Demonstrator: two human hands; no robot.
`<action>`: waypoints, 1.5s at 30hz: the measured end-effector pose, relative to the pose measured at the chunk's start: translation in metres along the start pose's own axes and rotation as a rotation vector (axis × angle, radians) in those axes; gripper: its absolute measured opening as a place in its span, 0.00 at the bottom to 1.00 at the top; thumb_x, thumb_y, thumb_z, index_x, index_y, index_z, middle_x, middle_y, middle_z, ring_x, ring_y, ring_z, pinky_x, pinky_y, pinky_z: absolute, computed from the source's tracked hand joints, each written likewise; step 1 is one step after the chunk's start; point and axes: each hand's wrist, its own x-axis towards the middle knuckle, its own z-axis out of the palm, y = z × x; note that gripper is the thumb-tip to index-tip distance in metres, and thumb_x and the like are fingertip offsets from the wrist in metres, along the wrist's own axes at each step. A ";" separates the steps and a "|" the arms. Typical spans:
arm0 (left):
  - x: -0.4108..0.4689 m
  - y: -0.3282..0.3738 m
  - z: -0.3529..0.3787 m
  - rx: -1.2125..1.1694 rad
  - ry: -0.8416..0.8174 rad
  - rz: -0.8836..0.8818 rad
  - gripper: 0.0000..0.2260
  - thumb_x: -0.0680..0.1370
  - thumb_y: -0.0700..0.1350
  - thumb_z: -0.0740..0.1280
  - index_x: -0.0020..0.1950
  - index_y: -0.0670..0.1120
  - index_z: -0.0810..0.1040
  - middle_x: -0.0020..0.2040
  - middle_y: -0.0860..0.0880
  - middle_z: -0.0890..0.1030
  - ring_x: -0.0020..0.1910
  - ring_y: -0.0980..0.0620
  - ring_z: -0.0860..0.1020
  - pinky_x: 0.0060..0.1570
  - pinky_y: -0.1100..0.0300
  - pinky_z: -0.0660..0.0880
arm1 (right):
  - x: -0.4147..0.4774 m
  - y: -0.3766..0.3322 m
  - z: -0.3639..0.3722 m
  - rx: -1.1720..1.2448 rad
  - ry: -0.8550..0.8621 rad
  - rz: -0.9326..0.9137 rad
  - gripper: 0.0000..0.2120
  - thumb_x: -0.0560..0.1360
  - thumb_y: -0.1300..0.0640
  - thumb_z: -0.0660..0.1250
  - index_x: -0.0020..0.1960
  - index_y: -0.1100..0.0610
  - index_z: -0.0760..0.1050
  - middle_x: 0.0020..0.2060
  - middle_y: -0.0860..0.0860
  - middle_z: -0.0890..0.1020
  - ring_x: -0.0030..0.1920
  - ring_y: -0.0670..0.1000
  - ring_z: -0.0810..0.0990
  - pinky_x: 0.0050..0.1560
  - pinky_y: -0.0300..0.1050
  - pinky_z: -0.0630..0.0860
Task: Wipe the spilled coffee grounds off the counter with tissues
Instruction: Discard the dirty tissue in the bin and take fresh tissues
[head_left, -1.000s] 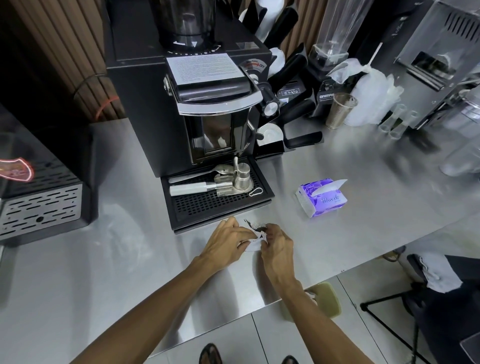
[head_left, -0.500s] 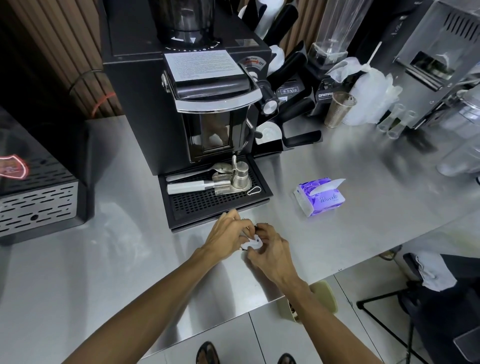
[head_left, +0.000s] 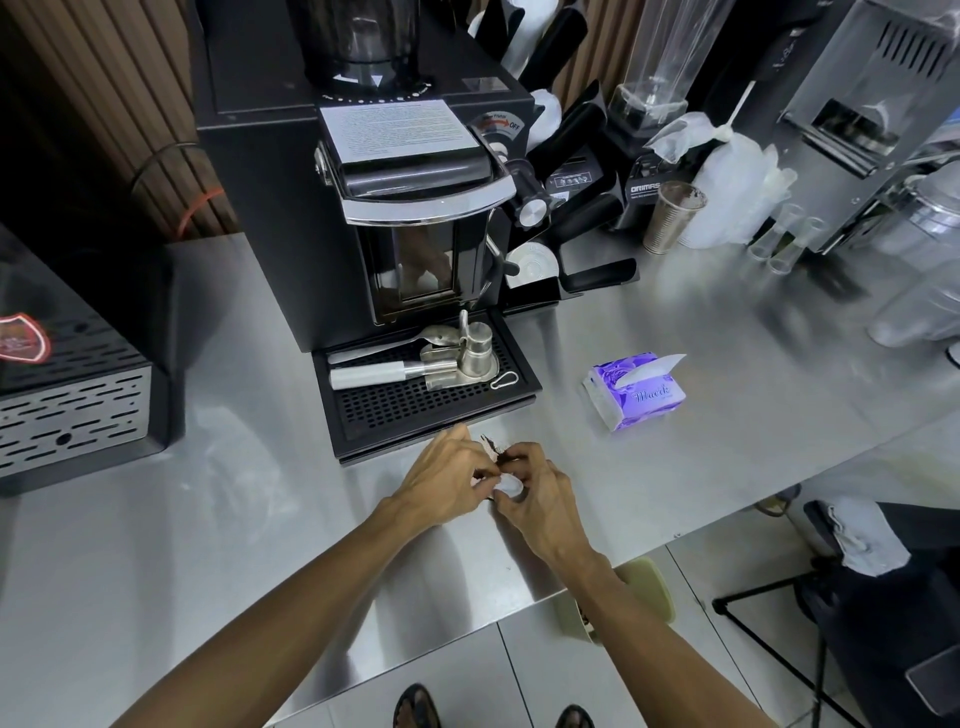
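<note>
My left hand (head_left: 445, 475) and my right hand (head_left: 535, 491) meet on the steel counter (head_left: 208, 545) just in front of the grinder's drip tray (head_left: 431, 405). Both pinch a small white tissue (head_left: 506, 486), bunched up between the fingers. A little patch of dark coffee grounds (head_left: 491, 446) shows at the top of the tissue, between the two hands. The purple tissue pack (head_left: 636, 397) lies to the right, with one sheet sticking out of its top.
A black coffee grinder (head_left: 363, 197) stands right behind the hands; metal tools lie on its tray. A black machine (head_left: 67, 395) sits at the left. A metal cup (head_left: 670, 215), plastic bags and blenders crowd the back right. The counter edge runs close below my wrists.
The flat tissue has been gathered into a small bunch between both hands. The hands have closed in together and the loose grounds are now mostly covered.
</note>
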 end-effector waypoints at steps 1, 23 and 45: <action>-0.002 0.000 -0.001 -0.012 -0.006 0.012 0.09 0.76 0.51 0.67 0.52 0.52 0.85 0.43 0.58 0.82 0.44 0.54 0.65 0.48 0.61 0.67 | 0.000 0.000 0.000 0.001 -0.001 -0.011 0.23 0.67 0.56 0.74 0.58 0.52 0.69 0.45 0.46 0.84 0.45 0.51 0.81 0.47 0.49 0.79; 0.003 0.002 -0.012 0.023 -0.159 0.043 0.12 0.77 0.52 0.68 0.60 0.53 0.82 0.48 0.57 0.77 0.50 0.53 0.64 0.56 0.57 0.67 | 0.005 0.000 -0.003 -0.051 -0.052 -0.074 0.22 0.68 0.60 0.72 0.58 0.54 0.67 0.39 0.47 0.83 0.39 0.52 0.80 0.42 0.53 0.78; 0.015 0.061 0.011 0.107 0.035 0.046 0.10 0.75 0.51 0.69 0.55 0.52 0.82 0.46 0.54 0.67 0.48 0.53 0.64 0.52 0.56 0.67 | -0.011 0.016 -0.067 -0.035 -0.066 -0.115 0.22 0.69 0.58 0.71 0.57 0.49 0.64 0.41 0.49 0.83 0.40 0.51 0.80 0.42 0.46 0.78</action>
